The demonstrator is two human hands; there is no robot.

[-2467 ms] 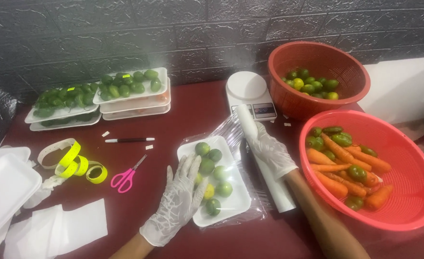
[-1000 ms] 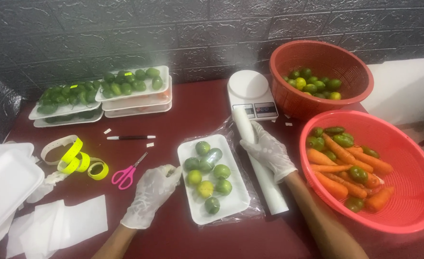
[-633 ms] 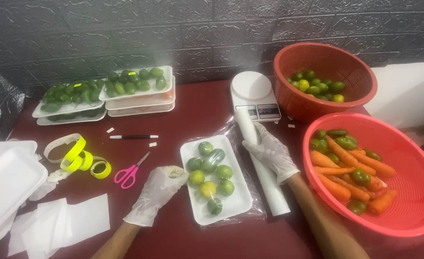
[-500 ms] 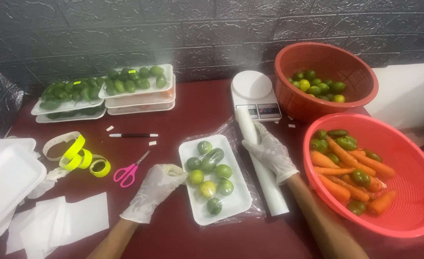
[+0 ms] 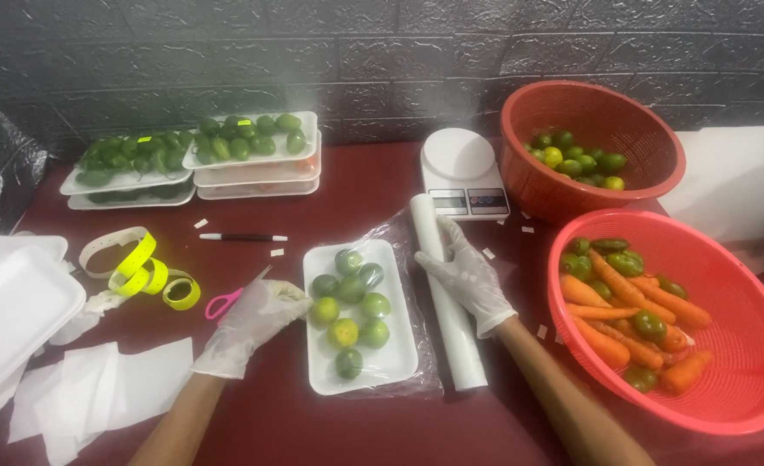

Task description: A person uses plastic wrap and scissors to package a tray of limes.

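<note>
On maroon table, left hand (image 5: 257,318) fingers curled at tray (image 5: 360,380) edge, right hand (image 5: 466,278) flat on roll (image 5: 451,332)

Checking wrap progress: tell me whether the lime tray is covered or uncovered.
Uncovered: the lime tray sits on film spread beneath it; nothing lies over the limes.

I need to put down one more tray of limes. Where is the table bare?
Bare table lies between the stacked trays, the scale and the lime tray. More shows along the near edge between both arms. It is crowded left, around the tape rolls and paper sheets.
</note>
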